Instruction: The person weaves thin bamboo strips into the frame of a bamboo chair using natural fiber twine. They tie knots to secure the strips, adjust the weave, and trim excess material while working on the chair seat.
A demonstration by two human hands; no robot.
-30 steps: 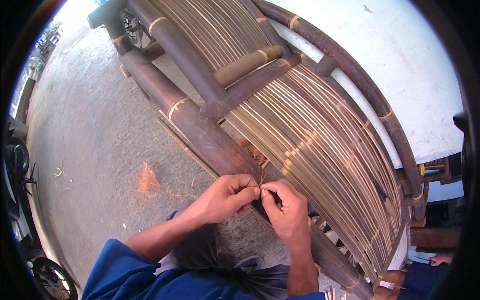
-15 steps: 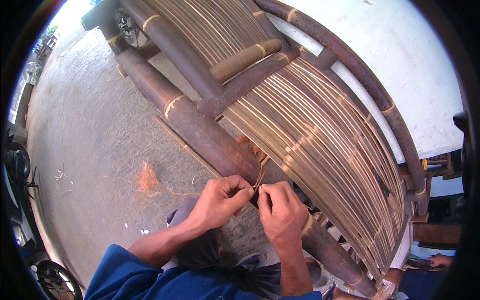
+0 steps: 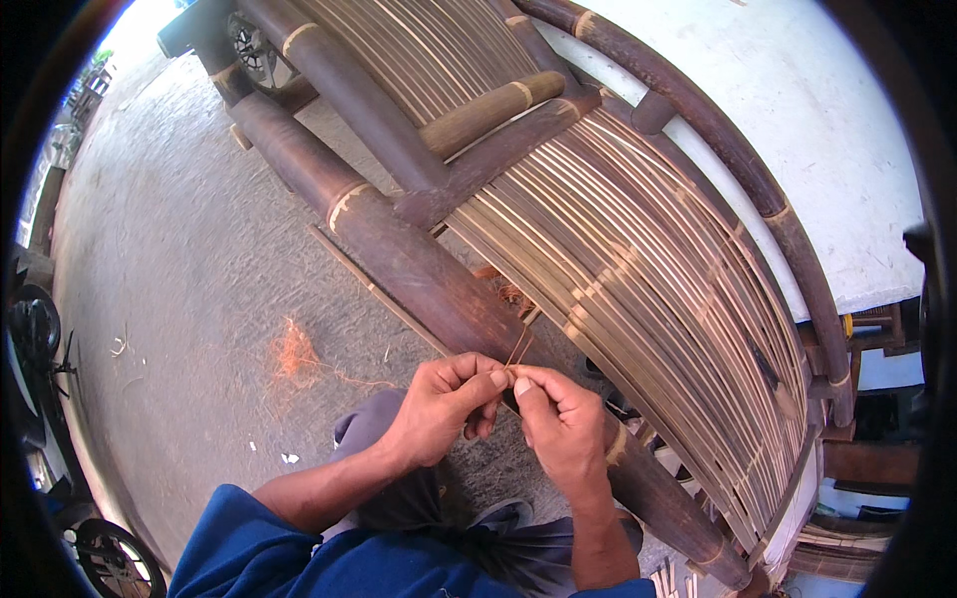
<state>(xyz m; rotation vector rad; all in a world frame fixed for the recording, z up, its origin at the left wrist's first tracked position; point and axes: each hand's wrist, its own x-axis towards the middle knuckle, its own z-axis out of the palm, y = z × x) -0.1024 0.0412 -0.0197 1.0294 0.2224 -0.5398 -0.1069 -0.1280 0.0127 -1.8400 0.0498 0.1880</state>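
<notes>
Thin orange-brown twine rises in fine strands from between my fingertips, over the dark bamboo pole along the front of a bamboo bench. My left hand pinches the twine between thumb and forefinger. Close against it, my right hand pinches the same twine, its fingertips meeting the left ones. Any knot or crossing there is hidden by the fingers. Just beyond my right hand lies the bench's slatted seat, made of long split bamboo strips with lighter tie bands across them.
A tangle of orange fibre lies on the concrete floor to my left. More fibre shows beneath the seat. A thick bamboo rail curves along the bench's far side, beside a white surface. Motorcycle parts stand at lower left.
My fingertips have come together, and the crossed twine loop between them is now mostly hidden. My right hand has turned slightly. Another person's hand at lower right has left the view.
</notes>
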